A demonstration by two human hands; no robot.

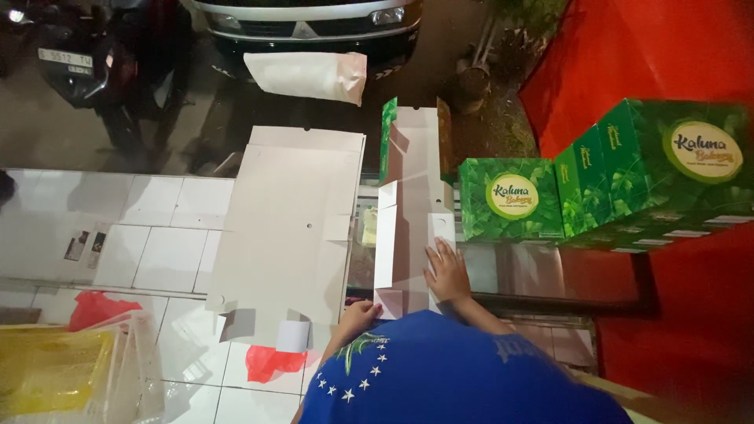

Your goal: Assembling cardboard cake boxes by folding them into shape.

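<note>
Two hands on unfolded box (412, 212) | right hand (448, 273) fingers spread flat | left hand (360, 316) fingers hidden

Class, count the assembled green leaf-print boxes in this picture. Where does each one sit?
2, maybe more. One small assembled green box stands beside the half-folded box; a larger one sits right of it, perhaps stacked boxes. Others may be hidden.

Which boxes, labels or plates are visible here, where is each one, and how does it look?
Half-folded box: centre, under both hands, white inside, green leafy outside.
Flat cardboard sheet: left of it, white, unfolded.
Small finished box: right of centre, green leaf print, round pale label.
Larger finished boxes: far right, same green print and round labels.
Number plate: top left, on a motorbike, white rectangle.
</note>
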